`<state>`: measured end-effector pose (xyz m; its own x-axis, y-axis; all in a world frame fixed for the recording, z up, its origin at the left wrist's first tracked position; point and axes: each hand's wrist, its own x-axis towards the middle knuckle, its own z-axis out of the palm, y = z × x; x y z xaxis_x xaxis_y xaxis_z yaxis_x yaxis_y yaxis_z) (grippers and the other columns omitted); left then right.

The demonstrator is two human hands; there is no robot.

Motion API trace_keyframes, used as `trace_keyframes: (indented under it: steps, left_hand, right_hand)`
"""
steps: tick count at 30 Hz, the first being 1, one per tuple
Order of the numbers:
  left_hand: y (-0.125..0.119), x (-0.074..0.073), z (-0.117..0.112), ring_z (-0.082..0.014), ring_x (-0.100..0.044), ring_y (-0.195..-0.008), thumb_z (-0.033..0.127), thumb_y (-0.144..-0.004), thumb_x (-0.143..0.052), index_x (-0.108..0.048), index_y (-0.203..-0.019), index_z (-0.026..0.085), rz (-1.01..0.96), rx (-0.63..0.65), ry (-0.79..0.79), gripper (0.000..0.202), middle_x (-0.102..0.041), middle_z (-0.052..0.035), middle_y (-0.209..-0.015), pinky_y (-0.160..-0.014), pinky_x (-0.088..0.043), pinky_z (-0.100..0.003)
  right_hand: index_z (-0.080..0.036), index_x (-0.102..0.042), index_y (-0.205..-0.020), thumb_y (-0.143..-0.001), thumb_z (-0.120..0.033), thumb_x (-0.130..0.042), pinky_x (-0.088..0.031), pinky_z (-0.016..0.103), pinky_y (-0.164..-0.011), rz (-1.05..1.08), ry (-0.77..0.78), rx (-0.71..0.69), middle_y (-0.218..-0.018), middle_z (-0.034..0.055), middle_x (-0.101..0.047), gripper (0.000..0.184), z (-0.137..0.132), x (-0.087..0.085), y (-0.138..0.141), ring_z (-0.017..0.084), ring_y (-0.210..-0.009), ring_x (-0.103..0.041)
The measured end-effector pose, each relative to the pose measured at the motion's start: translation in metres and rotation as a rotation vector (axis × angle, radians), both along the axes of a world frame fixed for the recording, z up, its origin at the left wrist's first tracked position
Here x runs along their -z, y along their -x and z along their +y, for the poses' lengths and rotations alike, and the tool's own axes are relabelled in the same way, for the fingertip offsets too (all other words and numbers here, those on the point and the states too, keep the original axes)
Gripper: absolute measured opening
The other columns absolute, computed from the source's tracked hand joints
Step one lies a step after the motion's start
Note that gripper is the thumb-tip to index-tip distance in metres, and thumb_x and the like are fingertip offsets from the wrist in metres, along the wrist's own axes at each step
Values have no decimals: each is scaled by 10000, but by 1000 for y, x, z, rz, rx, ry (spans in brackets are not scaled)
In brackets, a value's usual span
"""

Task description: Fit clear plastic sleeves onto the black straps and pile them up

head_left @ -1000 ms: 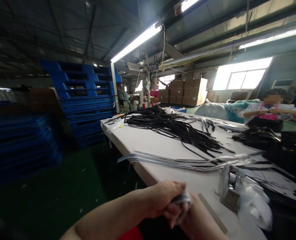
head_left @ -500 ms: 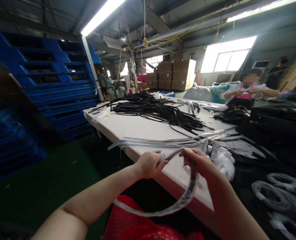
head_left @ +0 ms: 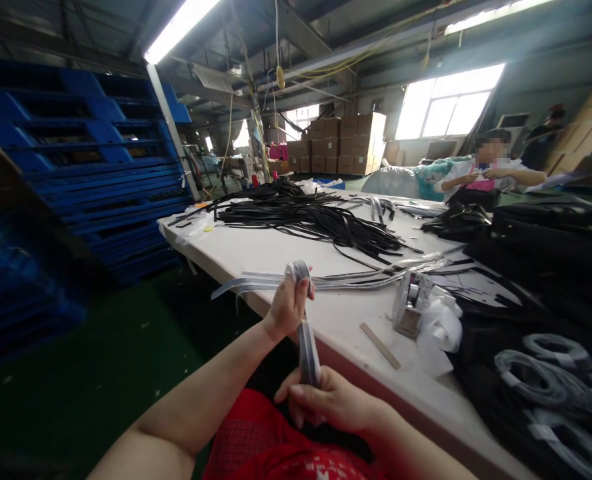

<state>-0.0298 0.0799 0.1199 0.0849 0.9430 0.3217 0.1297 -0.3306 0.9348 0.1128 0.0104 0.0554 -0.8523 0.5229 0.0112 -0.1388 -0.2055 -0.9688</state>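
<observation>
Twice gripped before the tabletop edge: low by the closed right hand, higher by the left hand, curled round the looped end of a grey strip. Seemingly being coiled, so keep it taut and flat between grips, with edges aligned and no twist. Looks narrow, pale-edged, darker along the middle, slightly glossy. Just beyond, note similar strips; farther back, piled black strips.

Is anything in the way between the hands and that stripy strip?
No, nothing that shows. The left hand already grips the strip up at its curled end, and the right hand holds it lower down. The table is close by, but not in between.
</observation>
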Motion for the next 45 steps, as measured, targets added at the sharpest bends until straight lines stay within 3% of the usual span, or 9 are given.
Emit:
trace_keyframes:
  steps: [5, 10, 14, 19, 24, 31, 37, 42, 45]
  left_hand:
    - [14, 25, -15, -196, -525, -630, 589, -866, -501, -592, -672, 185, 473, 149, -49, 457, -550, -52, -635, -694, -454, -325]
    - [16, 17, -29, -111, -344, -317, 654, -925, -265, -627, -724, 137, 219, 419, 613, 662, -369, 45, -359, -428, -404, -255]
    - [18, -3, -25, -82, -269, -285, 623, -948, -262, -644, -791, 98, -173, 513, 839, 668, -300, 84, -350, -385, -389, -228]
    - [18, -10, -7, -82, -352, -398, 605, -943, -340, -636, -926, 95, -434, 252, 509, 590, -365, 75, -486, -549, -480, -270]
    - [24, 25, -4, -237, -563, -796, 640, -866, -464, -609, -841, 175, 256, -54, -124, 488, -587, -73, -753, -908, -445, -423]
    - [17, 44, -29, -190, -518, -559, 624, -854, -500, -565, -646, 194, 632, 122, 94, 482, -539, -48, -589, -603, -401, -299]
    - [22, 50, -25, -101, -319, -303, 769, -841, -354, -645, -736, 130, 42, 554, 843, 710, -356, 63, -354, -394, -362, -242]
    - [1, 62, -35, -57, -237, -310, 621, -964, -262, -685, -881, 82, -666, 599, 914, 690, -276, 95, -385, -455, -434, -211]
    - [-13, 76, -46, -70, -429, -440, 571, -960, -387, -689, -960, 99, -878, 502, 848, 561, -421, 53, -506, -608, -502, -232]
  right_hand:
    - [-122, -668, -881, -875, -571, -534, -349, 222, -477, -30, 40, 410, -499, -36, -472, 468, 40, -27, -49, 83, -434, -409]
    - [-132, -633, -1091, -763, -464, -671, -473, 359, -800, -509, -567, 853, -964, 108, -658, 469, 81, -18, -68, 221, -870, -605]
    - [-190, -589, -1172, -850, -390, -596, -456, 340, -835, -417, -673, 628, -1065, 73, -646, 379, 57, -1, -39, 206, -928, -582]
    - [-153, -636, -988, -908, -530, -508, -392, 238, -571, -214, -153, 336, -663, -9, -560, 406, 10, 32, 18, 109, -591, -492]
    - [-147, -641, -1037, -898, -566, -529, -235, 196, -414, 4, 126, 206, -584, -34, -524, 455, -1, 4, 4, 60, -432, -362]
    - [-158, -669, -824, -891, -550, -513, -386, 249, -564, -512, -386, 407, -666, 34, -616, 427, 67, -14, -61, 136, -597, -532]
    - [-195, -667, -880, -961, -565, -353, -419, 340, -756, -778, -873, 556, -876, 97, -675, 492, 55, 19, -49, 206, -798, -590]
    - [-201, -526, -621, -882, -729, 56, -337, 298, -450, -403, -96, 691, -450, 24, -418, 828, 11, 61, -4, 143, -425, -375]
    - [-178, -576, -763, -849, -814, -163, -336, 274, -424, -281, 85, 828, -502, 11, -469, 763, 4, 65, -5, 135, -439, -392]
